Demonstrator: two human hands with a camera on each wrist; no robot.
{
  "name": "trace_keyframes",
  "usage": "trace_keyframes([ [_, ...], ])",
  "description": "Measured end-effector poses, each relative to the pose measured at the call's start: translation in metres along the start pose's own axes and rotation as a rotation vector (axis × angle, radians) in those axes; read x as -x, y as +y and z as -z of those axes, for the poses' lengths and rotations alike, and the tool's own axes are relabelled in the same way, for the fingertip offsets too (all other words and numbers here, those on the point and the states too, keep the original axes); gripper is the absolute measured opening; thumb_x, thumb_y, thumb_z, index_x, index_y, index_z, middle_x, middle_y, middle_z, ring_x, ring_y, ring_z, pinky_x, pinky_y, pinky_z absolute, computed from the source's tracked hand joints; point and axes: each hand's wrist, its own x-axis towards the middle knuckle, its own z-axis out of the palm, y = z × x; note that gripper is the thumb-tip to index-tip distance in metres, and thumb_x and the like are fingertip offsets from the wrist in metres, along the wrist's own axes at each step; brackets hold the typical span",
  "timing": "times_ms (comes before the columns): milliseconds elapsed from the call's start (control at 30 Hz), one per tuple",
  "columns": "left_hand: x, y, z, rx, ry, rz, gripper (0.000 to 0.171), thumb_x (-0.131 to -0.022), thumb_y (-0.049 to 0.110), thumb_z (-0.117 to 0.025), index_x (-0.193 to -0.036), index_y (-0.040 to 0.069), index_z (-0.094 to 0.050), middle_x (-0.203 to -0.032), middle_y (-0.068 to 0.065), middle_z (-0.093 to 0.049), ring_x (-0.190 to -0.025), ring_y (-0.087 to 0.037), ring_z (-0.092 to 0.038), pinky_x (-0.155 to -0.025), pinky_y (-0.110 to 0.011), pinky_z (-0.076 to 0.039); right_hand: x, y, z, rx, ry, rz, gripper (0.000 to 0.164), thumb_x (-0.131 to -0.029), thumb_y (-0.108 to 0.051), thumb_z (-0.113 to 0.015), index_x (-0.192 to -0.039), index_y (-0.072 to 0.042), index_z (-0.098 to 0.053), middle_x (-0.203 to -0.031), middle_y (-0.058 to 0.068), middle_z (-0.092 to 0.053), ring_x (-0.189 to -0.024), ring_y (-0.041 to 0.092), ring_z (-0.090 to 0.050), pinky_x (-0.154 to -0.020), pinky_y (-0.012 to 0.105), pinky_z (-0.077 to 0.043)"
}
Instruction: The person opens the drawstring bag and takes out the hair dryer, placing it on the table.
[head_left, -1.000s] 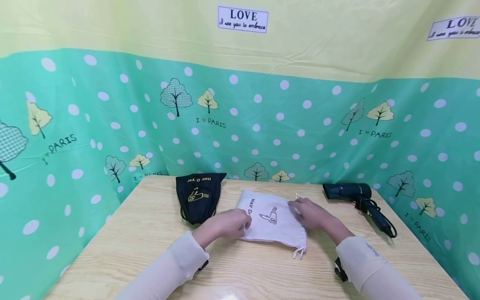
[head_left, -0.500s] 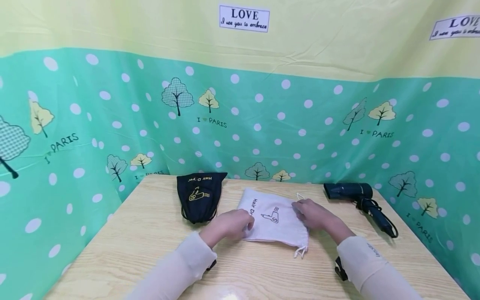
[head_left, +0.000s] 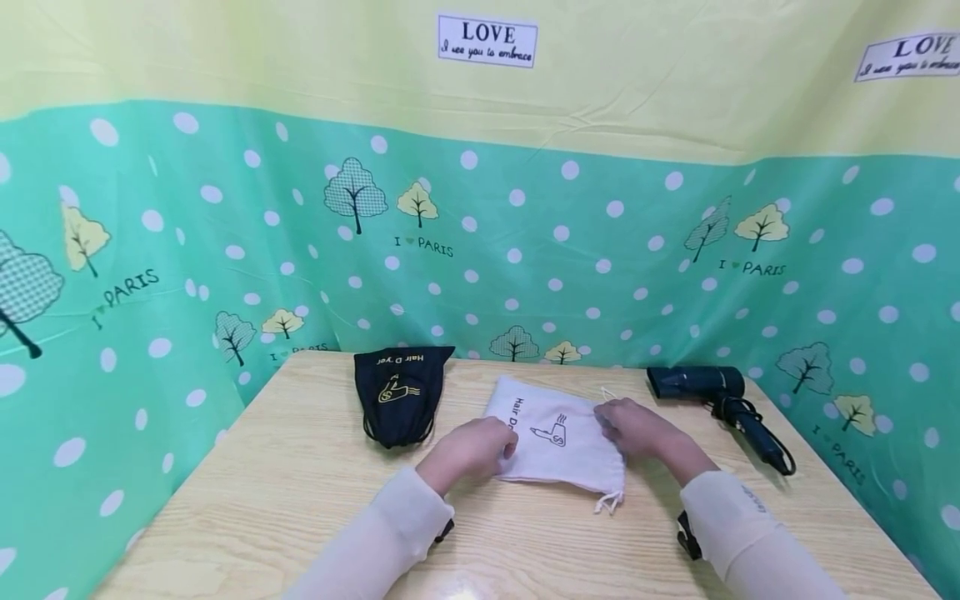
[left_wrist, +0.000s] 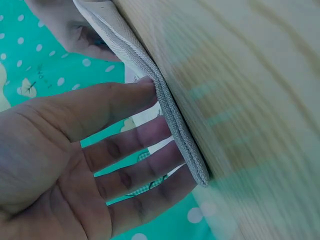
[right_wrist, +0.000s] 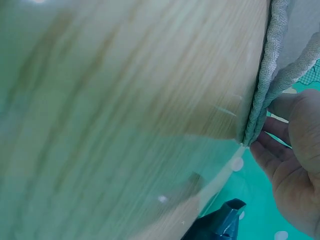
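A white drawstring pouch (head_left: 547, 437) printed "Hair Dr…" with a hair dryer outline lies flat on the table. My left hand (head_left: 474, 448) is at its left edge. In the left wrist view, the left thumb (left_wrist: 117, 97) touches the pouch's edge and the other fingers reach onto it, fairly straight. My right hand (head_left: 637, 427) rests on the pouch's right side, near the drawstring end. In the right wrist view, the right hand (right_wrist: 297, 160) touches the pouch's corded edge (right_wrist: 272, 55) with extended fingers. The pouch partly hides both hands' fingertips.
A black drawstring pouch (head_left: 397, 396) with gold print lies at the back left of the wooden table (head_left: 300, 467). At the back right is a dark hair dryer (head_left: 697, 383) with its cord bundled by the handle. A patterned curtain (head_left: 450, 275) hangs behind the table.
The white pouch has slid a little to the right along the table, both hands moving with it. The black pouch and the hair dryer have stayed in place.
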Motion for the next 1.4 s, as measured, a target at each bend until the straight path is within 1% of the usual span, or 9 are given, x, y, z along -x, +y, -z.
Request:
trace_keyframes([
  [200, -0.007, 0.007, 0.003, -0.003, -0.003, 0.021, 0.014, -0.085, 0.009, -0.079, -0.086, 0.016, -0.067, -0.082, 0.004, -0.057, -0.075, -0.013, -0.052, -0.07, -0.026, -0.047, 0.004, 0.005, 0.003, 0.002, 0.005, 0.009, 0.03, -0.096, -0.002, -0.067, -0.125, 0.006, -0.064, -0.116, 0.019, -0.068, -0.11, 0.039, -0.065, -0.097, 0.053, -0.052],
  [333, -0.013, 0.011, 0.004, -0.025, 0.0, 0.012, 0.016, -0.083, 0.008, -0.081, -0.085, 0.016, -0.068, -0.08, 0.005, -0.056, -0.076, -0.013, -0.051, -0.07, -0.025, -0.046, 0.007, 0.01, 0.003, 0.009, 0.016, 0.014, 0.02, -0.095, -0.002, -0.068, -0.115, 0.001, -0.067, -0.104, 0.01, -0.068, -0.098, 0.029, -0.066, -0.09, 0.05, -0.054],
  [433, -0.015, 0.015, 0.004, -0.021, -0.009, 0.023, 0.017, -0.083, 0.008, -0.082, -0.084, 0.016, -0.067, -0.079, 0.005, -0.055, -0.075, -0.013, -0.051, -0.069, -0.025, -0.046, 0.008, 0.014, 0.003, 0.009, 0.017, 0.019, 0.008, -0.096, -0.003, -0.067, -0.104, -0.005, -0.066, -0.092, 0.002, -0.063, -0.085, 0.02, -0.06, -0.08, 0.044, -0.053],
  [533, -0.017, 0.018, 0.004, -0.015, -0.01, 0.043, 0.019, -0.082, 0.006, -0.082, -0.083, 0.016, -0.066, -0.079, 0.004, -0.055, -0.075, -0.013, -0.051, -0.069, -0.025, -0.045, 0.01, 0.018, 0.002, 0.001, 0.018, 0.006, 0.004, -0.097, -0.004, -0.066, -0.1, -0.007, -0.065, -0.089, -0.001, -0.059, -0.081, 0.016, -0.055, -0.076, 0.043, -0.052],
  [667, -0.021, 0.023, 0.004, -0.006, -0.017, 0.057, 0.019, -0.083, 0.006, -0.081, -0.084, 0.017, -0.065, -0.08, 0.004, -0.056, -0.076, -0.013, -0.051, -0.07, -0.025, -0.046, 0.014, 0.023, 0.003, 0.016, 0.038, -0.007, 0.011, -0.097, -0.005, -0.066, -0.108, -0.002, -0.068, -0.098, 0.005, -0.066, -0.09, 0.022, -0.063, -0.084, 0.047, -0.055],
  [767, -0.026, 0.028, 0.004, 0.009, -0.036, 0.071, 0.019, -0.084, 0.006, -0.081, -0.085, 0.017, -0.066, -0.082, 0.004, -0.057, -0.077, -0.013, -0.052, -0.071, -0.025, -0.047, 0.018, 0.027, 0.003, 0.021, 0.037, -0.016, 0.014, -0.097, -0.004, -0.065, -0.11, 0.0, -0.068, -0.101, 0.008, -0.068, -0.093, 0.026, -0.065, -0.087, 0.05, -0.055],
  [900, -0.032, 0.035, 0.002, 0.008, -0.04, 0.076, 0.018, -0.085, 0.005, -0.08, -0.085, 0.017, -0.066, -0.083, 0.003, -0.058, -0.077, -0.013, -0.053, -0.071, -0.024, -0.048, 0.024, 0.033, 0.002, 0.015, 0.019, -0.044, 0.012, -0.098, -0.004, -0.064, -0.109, -0.001, -0.068, -0.1, 0.007, -0.066, -0.091, 0.024, -0.063, -0.085, 0.049, -0.054],
  [1133, -0.04, 0.046, 0.0, -0.012, -0.02, 0.065, 0.015, -0.087, 0.007, -0.078, -0.085, 0.017, -0.067, -0.082, 0.003, -0.059, -0.075, -0.012, -0.052, -0.069, -0.024, -0.047, 0.035, 0.043, 0.003, 0.024, 0.032, -0.042, 0.024, -0.097, -0.005, -0.065, -0.119, 0.005, -0.067, -0.112, 0.018, -0.068, -0.106, 0.038, -0.065, -0.093, 0.056, -0.052],
  [1400, -0.045, 0.056, -0.001, -0.031, -0.003, 0.065, 0.017, -0.087, 0.007, -0.078, -0.082, 0.016, -0.065, -0.08, 0.003, -0.058, -0.074, -0.012, -0.052, -0.068, -0.023, -0.047, 0.041, 0.05, 0.006, 0.028, 0.007, -0.062, 0.025, -0.098, -0.006, -0.065, -0.121, 0.005, -0.066, -0.116, 0.019, -0.067, -0.109, 0.038, -0.065, -0.094, 0.056, -0.052],
])
